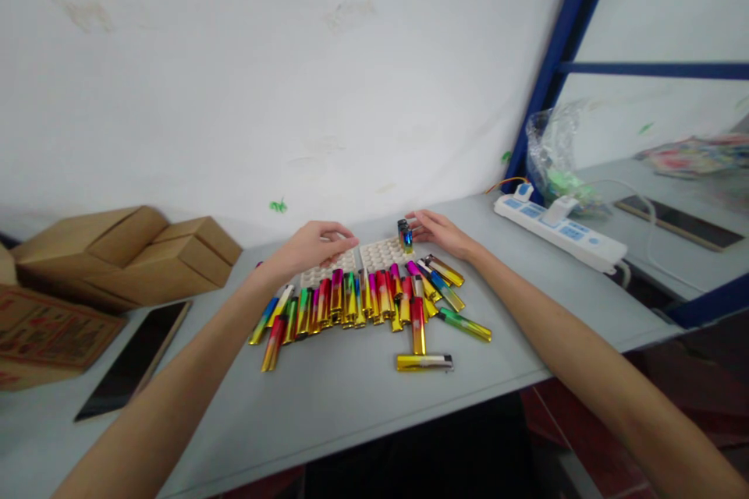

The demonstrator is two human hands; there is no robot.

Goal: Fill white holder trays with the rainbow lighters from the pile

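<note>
Two white trays with rows of round holes, a left tray (312,278) and a right tray (383,253), lie side by side near the wall. Small dark-topped lighters (406,237) stand upright at the right tray's far right corner. My right hand (438,232) is beside them, fingers loosely apart; whether it touches them I cannot tell. Over the left tray hovers my left hand (319,245), fingers slightly bent and apart, with nothing visible in it. In front of the trays lies a pile of shiny multicoloured lighters (354,300). A gold-and-silver lighter (424,362) lies apart, nearer the table's front edge.
Cardboard boxes (111,253) and a dark flat phone-like slab (136,359) are at the left. A white power strip (559,234) with plugs sits at the right, near a blue metal frame (553,62) and a clear plastic bag (553,148). A white wall (328,78) rises behind.
</note>
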